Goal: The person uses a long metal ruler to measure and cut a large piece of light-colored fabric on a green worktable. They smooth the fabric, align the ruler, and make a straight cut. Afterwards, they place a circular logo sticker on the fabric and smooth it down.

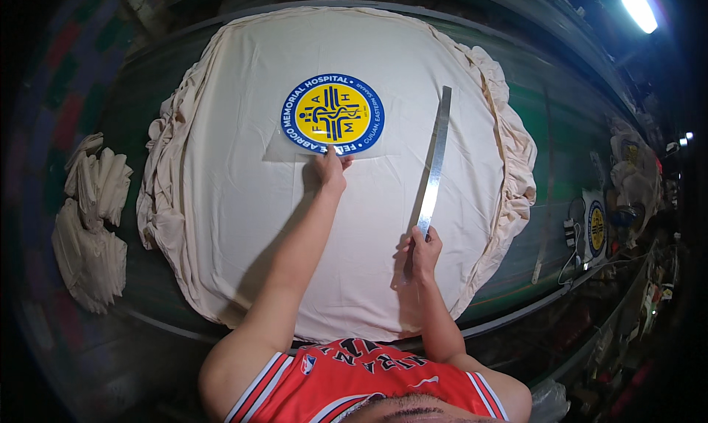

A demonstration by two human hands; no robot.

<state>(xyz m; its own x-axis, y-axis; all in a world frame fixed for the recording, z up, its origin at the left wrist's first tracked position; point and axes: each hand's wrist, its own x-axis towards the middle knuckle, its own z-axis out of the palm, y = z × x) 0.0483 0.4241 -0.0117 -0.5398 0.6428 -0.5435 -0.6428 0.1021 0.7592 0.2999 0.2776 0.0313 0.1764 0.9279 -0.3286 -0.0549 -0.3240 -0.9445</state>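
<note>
A cream fabric cover (243, 202) with gathered, ruffled sides lies spread in front of me. On its upper middle is a round blue-and-yellow emblem (333, 115) on a clear sheet. My left hand (332, 168) is closed on the sheet's lower edge, fingertips at the emblem's bottom rim. My right hand (422, 250) grips the near end of a long, flat metal ruler (437, 157), which slants up and away across the cloth to the right of the emblem.
A green work table (544, 253) runs beneath the cover. Folded cream cloths (85, 253) lie at left. At right are a second emblem piece (596, 227), a small black-and-white item with a cord (574, 235) and cluttered bundles (634, 179). A lit lamp (639, 8) shines at upper right.
</note>
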